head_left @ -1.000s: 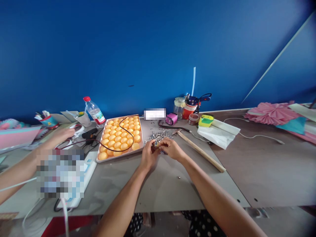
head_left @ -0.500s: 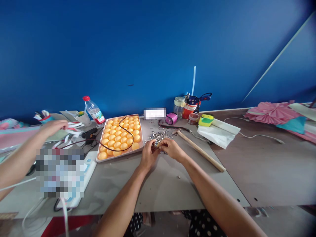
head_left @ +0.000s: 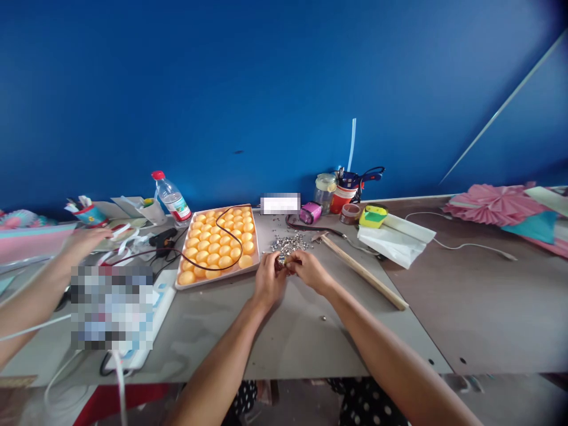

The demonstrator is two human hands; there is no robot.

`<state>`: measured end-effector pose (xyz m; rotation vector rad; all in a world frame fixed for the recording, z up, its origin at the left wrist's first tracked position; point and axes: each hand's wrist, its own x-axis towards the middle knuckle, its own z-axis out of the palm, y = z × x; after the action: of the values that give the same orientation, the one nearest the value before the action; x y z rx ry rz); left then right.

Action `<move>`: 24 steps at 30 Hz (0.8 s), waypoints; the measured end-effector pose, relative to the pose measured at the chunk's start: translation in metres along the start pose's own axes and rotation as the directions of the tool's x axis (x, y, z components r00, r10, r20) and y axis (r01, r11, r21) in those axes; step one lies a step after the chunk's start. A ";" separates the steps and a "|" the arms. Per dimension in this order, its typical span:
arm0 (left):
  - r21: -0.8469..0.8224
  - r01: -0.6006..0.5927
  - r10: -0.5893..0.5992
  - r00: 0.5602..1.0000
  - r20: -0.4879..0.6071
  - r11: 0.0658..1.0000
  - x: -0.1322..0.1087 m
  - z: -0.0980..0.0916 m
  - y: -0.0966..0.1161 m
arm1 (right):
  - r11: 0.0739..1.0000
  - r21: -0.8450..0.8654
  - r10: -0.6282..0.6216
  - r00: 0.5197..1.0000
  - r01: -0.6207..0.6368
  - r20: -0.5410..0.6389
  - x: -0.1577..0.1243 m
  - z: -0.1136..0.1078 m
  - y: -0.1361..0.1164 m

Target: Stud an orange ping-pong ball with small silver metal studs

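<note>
My left hand point(head_left: 268, 280) is curled around a small dark, roundish thing with silvery bits on it point(head_left: 280, 261); its kind is too small to make out. On its right side, my right hand point(head_left: 311, 272) has thumb and forefinger pinched together against it, and whatever lies between those fingertips is hidden. Just beyond my fingers spreads a loose pile of small shiny silver pieces point(head_left: 290, 241). A hammer point(head_left: 364, 272) with a wooden handle lies to the right of my right hand. Left of my hands is a tray point(head_left: 222, 280) filled with orange balls.
A co-worker's arm point(head_left: 39, 290) reaches in at the left, near white straps and a black glue gun point(head_left: 162, 238). A power strip point(head_left: 155, 319) lies closer. Along the wall stand a water bottle point(head_left: 174, 200), a jar point(head_left: 325, 192) and a red cup of tools point(head_left: 342, 198).
My hands stay together over the same spot, with slight finger movement around the small thing. At left, the co-worker's hand has shifted lower. The whole view has moved slightly.
</note>
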<state>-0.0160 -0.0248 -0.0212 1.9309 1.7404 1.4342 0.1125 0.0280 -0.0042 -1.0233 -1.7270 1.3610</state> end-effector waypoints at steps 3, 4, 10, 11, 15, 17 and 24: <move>0.018 -0.026 0.026 1.000 0.000 1.000 -0.001 0.000 0.000 | 0.997 -0.074 -0.002 0.999 -0.001 -0.046 0.000 0.001 0.001; 0.025 -0.026 0.026 1.000 -0.001 0.999 -0.001 0.000 0.000 | 0.995 -0.098 -0.006 0.998 0.001 -0.055 0.001 0.001 0.002; 0.056 -0.046 0.045 0.999 0.032 0.997 -0.002 -0.001 0.000 | 0.987 -0.158 -0.043 0.998 0.035 -0.045 0.002 0.000 0.003; 0.059 -0.050 0.048 0.998 0.036 0.997 -0.002 -0.001 0.000 | 0.986 -0.161 -0.038 0.998 0.030 -0.049 0.002 0.001 0.003; 0.026 -0.019 0.019 1.000 0.014 0.999 0.001 -0.002 -0.001 | 0.999 -0.053 -0.015 0.999 0.013 -0.040 0.002 0.002 -0.002; -0.019 0.006 -0.006 1.000 -0.003 1.000 0.003 -0.002 -0.001 | 0.999 0.036 -0.024 0.999 0.025 -0.029 0.001 -0.001 -0.007; -0.110 0.063 -0.067 0.997 -0.035 0.992 0.008 -0.008 0.004 | 0.989 -0.096 -0.131 0.964 0.112 -0.230 0.009 -0.029 -0.005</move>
<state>-0.0205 -0.0233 -0.0102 1.7868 1.6878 1.5193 0.1335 0.0475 0.0066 -1.0601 -1.6487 1.0535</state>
